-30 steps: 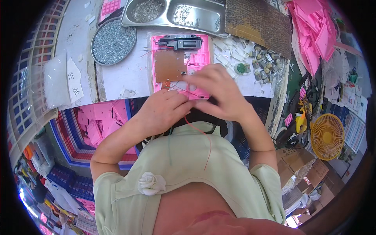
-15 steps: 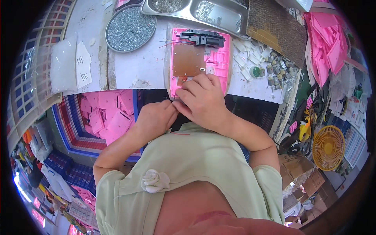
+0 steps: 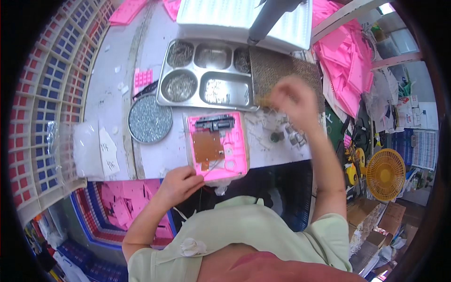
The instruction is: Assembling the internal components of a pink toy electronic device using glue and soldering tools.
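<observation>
A pink plastic casing (image 3: 240, 162) lies at the front edge of the table, fitted with a brown circuit board (image 3: 207, 146) and a black module (image 3: 215, 123) along its far side. At its near left corner, my left hand (image 3: 180, 187) is closed with bent fingers on the casing. A thin wire hangs below those fingers. My right hand (image 3: 299, 103) is raised to the right, over the near edge of a brown textured board (image 3: 282, 66). Motion smears its fingers, so what they hold, if anything, does not show.
Left of the casing stands a round dish (image 3: 150, 118) of small screws. Behind is a steel compartment tray (image 3: 197, 71) with small metal parts. Small white and metal pieces (image 3: 277, 131) lie to the right. A crate of pink parts (image 3: 124, 207) sits lower left; a dark pole (image 3: 270, 21) juts in above.
My right hand has left the casing and moved right and away from me. My left hand has shifted to the casing's near left corner. The head view has tilted farther up the table.
</observation>
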Action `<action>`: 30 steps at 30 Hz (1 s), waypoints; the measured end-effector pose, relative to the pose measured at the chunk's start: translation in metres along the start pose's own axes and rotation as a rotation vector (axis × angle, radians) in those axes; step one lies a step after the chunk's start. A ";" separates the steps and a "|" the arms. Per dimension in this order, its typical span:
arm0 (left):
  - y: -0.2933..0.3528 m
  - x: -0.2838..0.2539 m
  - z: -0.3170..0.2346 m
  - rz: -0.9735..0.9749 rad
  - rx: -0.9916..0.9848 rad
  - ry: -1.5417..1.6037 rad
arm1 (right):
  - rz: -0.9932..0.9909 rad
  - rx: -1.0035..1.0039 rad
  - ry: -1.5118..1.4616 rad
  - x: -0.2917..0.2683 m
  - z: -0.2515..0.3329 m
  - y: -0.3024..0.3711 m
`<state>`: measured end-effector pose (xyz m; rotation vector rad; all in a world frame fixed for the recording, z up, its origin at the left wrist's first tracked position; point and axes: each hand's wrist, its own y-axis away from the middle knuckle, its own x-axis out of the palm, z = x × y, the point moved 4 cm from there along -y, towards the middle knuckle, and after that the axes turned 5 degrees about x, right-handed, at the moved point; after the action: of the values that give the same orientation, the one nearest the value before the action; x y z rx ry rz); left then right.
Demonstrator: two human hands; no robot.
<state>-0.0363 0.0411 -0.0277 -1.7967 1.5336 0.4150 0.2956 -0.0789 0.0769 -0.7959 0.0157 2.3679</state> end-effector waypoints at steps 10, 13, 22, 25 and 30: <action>-0.012 -0.008 -0.002 0.069 -0.036 0.042 | -0.441 -0.457 0.447 -0.055 -0.023 -0.292; -0.011 -0.004 -0.002 0.040 -0.017 0.061 | -0.487 -0.321 0.150 -0.062 -0.032 -0.310; -0.005 0.000 0.000 0.020 -0.080 0.056 | 0.074 0.030 -1.013 -0.040 -0.057 -0.330; -0.007 -0.001 -0.002 0.014 -0.093 0.046 | -0.006 -0.002 -0.940 -0.046 -0.050 -0.325; -0.013 -0.004 -0.007 0.013 -0.086 0.013 | -0.366 -0.233 -0.449 -0.090 -0.012 -0.301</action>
<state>-0.0268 0.0396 -0.0159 -1.8595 1.5583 0.4832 0.5301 0.1087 0.1707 -0.3151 -0.5536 2.1624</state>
